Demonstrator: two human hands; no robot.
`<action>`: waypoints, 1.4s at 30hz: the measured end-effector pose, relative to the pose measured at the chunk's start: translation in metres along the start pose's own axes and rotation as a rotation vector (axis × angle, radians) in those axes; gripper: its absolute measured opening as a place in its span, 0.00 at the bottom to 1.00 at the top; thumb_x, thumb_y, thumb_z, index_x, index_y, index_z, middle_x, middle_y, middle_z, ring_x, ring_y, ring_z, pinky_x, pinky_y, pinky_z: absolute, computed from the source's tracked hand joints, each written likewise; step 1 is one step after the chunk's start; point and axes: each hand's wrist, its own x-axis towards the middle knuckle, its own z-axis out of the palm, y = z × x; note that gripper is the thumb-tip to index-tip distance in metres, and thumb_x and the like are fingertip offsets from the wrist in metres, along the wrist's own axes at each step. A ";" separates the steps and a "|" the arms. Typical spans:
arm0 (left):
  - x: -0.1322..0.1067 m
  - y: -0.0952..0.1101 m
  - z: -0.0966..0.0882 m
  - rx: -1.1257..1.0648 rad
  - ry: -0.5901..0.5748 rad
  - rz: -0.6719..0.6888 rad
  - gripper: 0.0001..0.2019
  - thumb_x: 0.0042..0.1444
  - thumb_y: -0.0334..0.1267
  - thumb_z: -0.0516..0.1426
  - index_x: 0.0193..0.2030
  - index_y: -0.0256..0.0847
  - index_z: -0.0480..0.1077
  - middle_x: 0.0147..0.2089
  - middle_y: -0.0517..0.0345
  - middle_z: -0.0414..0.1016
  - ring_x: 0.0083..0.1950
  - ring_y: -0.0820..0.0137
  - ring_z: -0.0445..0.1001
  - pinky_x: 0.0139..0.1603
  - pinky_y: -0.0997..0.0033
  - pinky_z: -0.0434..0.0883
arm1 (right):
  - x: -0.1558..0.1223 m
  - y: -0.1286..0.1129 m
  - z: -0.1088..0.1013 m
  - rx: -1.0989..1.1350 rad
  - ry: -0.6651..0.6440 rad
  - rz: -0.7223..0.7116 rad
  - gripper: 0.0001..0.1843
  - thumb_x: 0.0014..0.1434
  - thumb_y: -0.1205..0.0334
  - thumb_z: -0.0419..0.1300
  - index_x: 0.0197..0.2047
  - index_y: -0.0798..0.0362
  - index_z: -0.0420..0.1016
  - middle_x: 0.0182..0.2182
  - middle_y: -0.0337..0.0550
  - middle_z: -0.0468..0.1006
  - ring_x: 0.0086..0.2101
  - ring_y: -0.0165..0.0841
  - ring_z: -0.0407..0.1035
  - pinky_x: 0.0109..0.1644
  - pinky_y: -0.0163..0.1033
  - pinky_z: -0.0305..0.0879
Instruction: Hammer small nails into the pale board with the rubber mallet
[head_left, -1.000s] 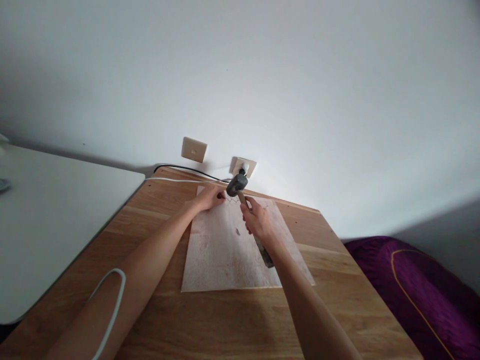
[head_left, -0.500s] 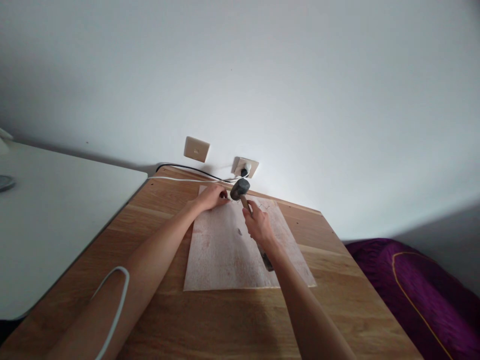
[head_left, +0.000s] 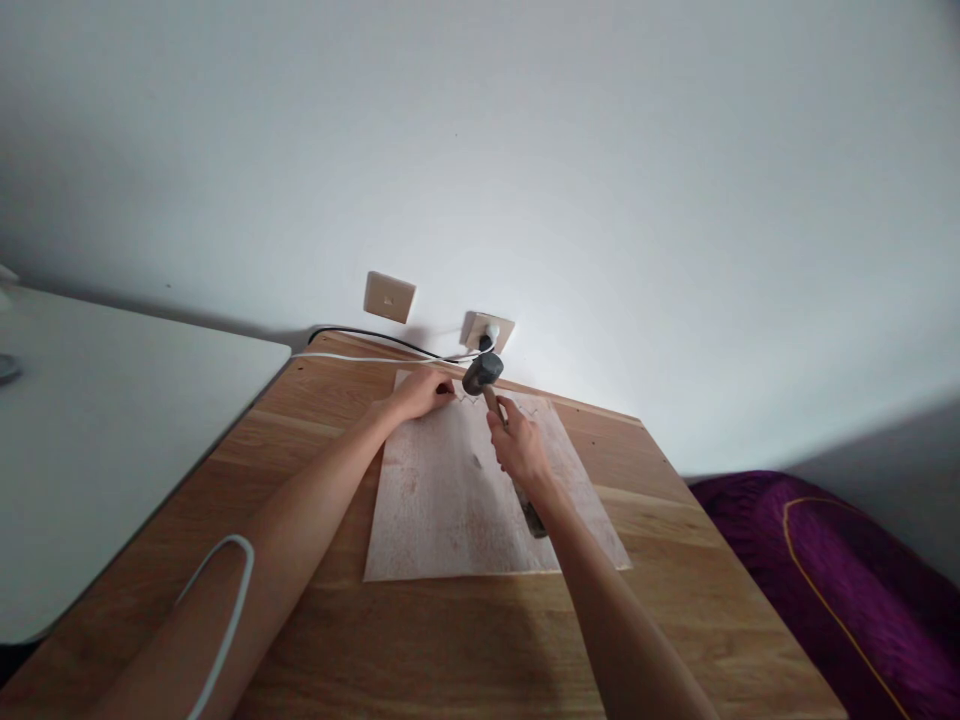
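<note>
My right hand (head_left: 520, 445) is wrapped round the wooden handle of a hammer (head_left: 484, 373), a dark, blunt-headed one. Its head is raised at the far side of a pale wooden board (head_left: 442, 500), and the handle's lower end sticks out below my wrist. My left hand (head_left: 424, 393) rests at the board's far left part, fingertips pinched together just left of the hammer head. What they pinch is too small to make out. A thin zigzag line (head_left: 471, 400) runs along the board's far edge between my hands and on to the right.
The board lies on a wooden table (head_left: 420, 650) against a white wall. Behind it are a socket with a plug (head_left: 487, 333), a wall plate (head_left: 389, 297), and black and white cables (head_left: 360, 356). A white cable (head_left: 234, 610) crosses my left forearm. A white tabletop (head_left: 127, 420) adjoins left; purple fabric (head_left: 810, 570) is at right.
The view has shifted slightly. My left fingers have closed a little and tilted down at the board's far edge. The hammer stays raised in my right hand, almost unmoved.
</note>
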 end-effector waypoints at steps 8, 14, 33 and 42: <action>-0.003 0.002 -0.003 -0.007 0.069 0.120 0.18 0.49 0.45 0.70 0.45 0.40 0.78 0.53 0.46 0.80 0.56 0.54 0.76 0.57 0.59 0.72 | 0.006 -0.009 0.012 -0.215 -0.011 -0.139 0.21 0.73 0.61 0.52 0.66 0.51 0.72 0.47 0.51 0.86 0.47 0.43 0.80 0.47 0.38 0.71; -0.002 0.001 0.000 0.015 0.041 -0.009 0.09 0.56 0.44 0.66 0.36 0.40 0.79 0.38 0.50 0.80 0.40 0.61 0.77 0.43 0.65 0.73 | 0.002 -0.003 0.002 -0.086 0.012 -0.028 0.24 0.74 0.58 0.49 0.69 0.52 0.68 0.38 0.49 0.85 0.33 0.38 0.80 0.39 0.38 0.72; -0.003 0.002 -0.002 0.015 0.052 0.064 0.21 0.49 0.43 0.70 0.49 0.40 0.78 0.48 0.50 0.80 0.45 0.60 0.76 0.48 0.64 0.72 | 0.003 -0.007 0.011 -0.142 0.017 -0.120 0.23 0.74 0.59 0.51 0.67 0.53 0.70 0.44 0.51 0.86 0.43 0.41 0.81 0.46 0.39 0.72; -0.002 0.003 -0.001 -0.006 0.048 -0.022 0.06 0.56 0.40 0.65 0.35 0.40 0.79 0.38 0.51 0.79 0.39 0.62 0.76 0.42 0.66 0.71 | -0.002 -0.002 0.005 -0.071 -0.016 -0.016 0.24 0.74 0.59 0.49 0.69 0.54 0.68 0.37 0.49 0.85 0.35 0.39 0.80 0.40 0.39 0.73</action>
